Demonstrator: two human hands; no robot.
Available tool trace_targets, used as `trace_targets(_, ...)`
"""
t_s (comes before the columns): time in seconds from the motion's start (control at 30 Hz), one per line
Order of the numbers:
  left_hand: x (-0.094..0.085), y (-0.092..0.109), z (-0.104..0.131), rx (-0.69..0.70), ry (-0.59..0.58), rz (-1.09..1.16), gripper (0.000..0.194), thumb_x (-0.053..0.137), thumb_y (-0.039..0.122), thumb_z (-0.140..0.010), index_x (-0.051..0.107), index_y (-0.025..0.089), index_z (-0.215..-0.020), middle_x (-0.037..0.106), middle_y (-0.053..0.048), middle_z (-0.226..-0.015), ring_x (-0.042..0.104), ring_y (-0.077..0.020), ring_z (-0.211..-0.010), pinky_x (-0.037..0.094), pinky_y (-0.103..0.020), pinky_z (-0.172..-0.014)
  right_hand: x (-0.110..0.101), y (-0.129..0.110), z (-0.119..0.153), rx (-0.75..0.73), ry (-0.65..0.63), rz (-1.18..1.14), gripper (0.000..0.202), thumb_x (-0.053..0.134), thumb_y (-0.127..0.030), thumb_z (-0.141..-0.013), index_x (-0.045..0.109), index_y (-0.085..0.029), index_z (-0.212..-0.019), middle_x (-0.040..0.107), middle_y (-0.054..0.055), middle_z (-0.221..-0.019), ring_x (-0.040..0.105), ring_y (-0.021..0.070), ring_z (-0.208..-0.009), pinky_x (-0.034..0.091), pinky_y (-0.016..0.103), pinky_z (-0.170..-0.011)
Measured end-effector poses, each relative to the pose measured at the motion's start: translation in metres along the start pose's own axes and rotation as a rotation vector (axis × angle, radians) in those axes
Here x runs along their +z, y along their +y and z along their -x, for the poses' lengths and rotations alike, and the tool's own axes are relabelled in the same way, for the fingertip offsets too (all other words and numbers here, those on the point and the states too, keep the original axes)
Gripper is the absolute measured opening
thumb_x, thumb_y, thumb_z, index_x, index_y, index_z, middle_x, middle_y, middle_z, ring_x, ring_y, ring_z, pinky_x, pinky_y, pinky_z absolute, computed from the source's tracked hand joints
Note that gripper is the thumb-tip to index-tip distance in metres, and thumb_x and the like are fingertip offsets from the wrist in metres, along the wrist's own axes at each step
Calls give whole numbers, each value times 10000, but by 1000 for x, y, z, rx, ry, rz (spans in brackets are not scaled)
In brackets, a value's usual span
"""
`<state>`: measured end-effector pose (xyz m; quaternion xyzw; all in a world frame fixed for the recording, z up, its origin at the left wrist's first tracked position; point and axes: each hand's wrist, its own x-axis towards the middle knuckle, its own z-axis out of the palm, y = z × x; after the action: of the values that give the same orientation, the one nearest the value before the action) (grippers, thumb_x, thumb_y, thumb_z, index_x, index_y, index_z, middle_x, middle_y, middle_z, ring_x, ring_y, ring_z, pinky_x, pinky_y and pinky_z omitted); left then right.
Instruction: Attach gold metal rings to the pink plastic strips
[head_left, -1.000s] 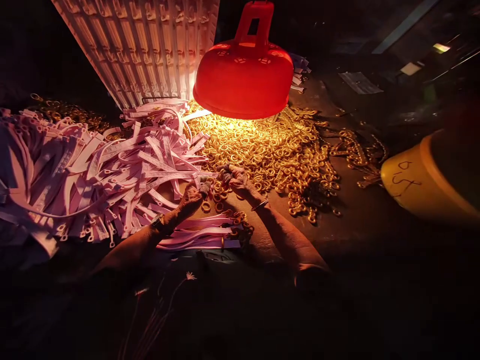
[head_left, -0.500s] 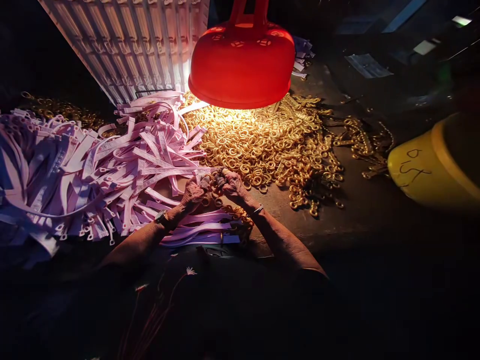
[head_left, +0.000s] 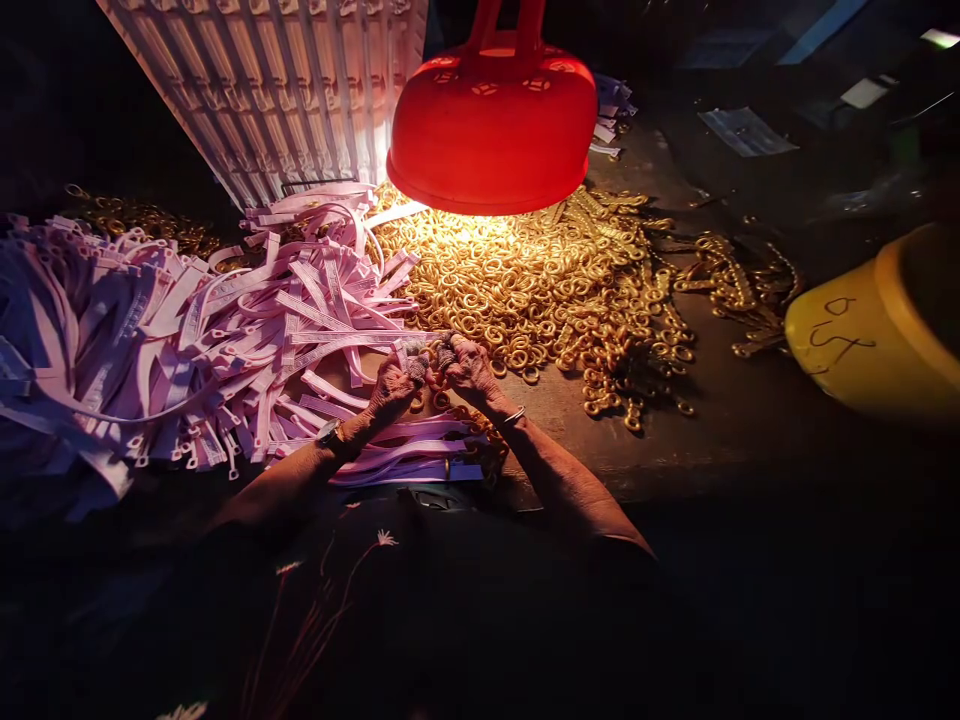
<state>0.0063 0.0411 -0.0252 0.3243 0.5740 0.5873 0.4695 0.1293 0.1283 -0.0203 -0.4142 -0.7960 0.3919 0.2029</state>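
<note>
Both arms reach forward over the dark table, bent in so the hands meet. The left hand and right hand pinch together on one end of a long pink plastic strip. The strip runs off left from the fingertips. The big pile of small gold metal rings lies just beyond the right hand, under the red lamp shade.

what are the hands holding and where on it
Left hand pinches the end of a white strap; right hand meets it there, seemingly with a gold ring, too small to confirm.
</note>
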Motion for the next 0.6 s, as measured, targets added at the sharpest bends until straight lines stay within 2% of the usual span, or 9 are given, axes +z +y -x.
trace_targets(0.13, 3, 7, -1, 35, -35, -13, 317, 811, 315, -700, 672, 171, -946, 666, -24, -702, 591, -153, -668, 494, -256, -593, -3, -4, 2, -115, -19, 32, 74, 474, -189, -767, 439, -218, -709, 559, 34, -702, 460, 155, -668, 371, 301, -652)
trace_targets(0.3, -3, 1, -2, 50, -22, -39, 216, 760, 244, -678, 623, 179, -832, 595, 21, -629, 482, -98, -554, 431, -217, -528, -7, 5, 9, -202, -70, -54, 102, 494, -267, -823, 459, -216, -742, 539, 18, -680, 405, 143, -634, 355, 293, -615)
trace_targets(0.5, -6, -5, -3, 53, -56, -85, 125, 693, 167, -656, 585, 178, -719, 612, -13, -669, 476, -104, -586, 400, -213, -511, -6, 15, 10, -141, -125, -227, 176, 504, -371, -865, 575, -210, -851, 560, 18, -701, 466, 158, -690, 413, 268, -637)
trace_targets(0.6, -10, -9, -8, 24, -75, -62, 158, 695, 148, -621, 551, 181, -677, 540, 28, -603, 411, -79, -548, 374, -200, -501, -2, 14, 9, -129, -116, -249, 184, 493, -358, -856, 594, -204, -869, 566, 20, -713, 476, 161, -697, 433, 270, -652)
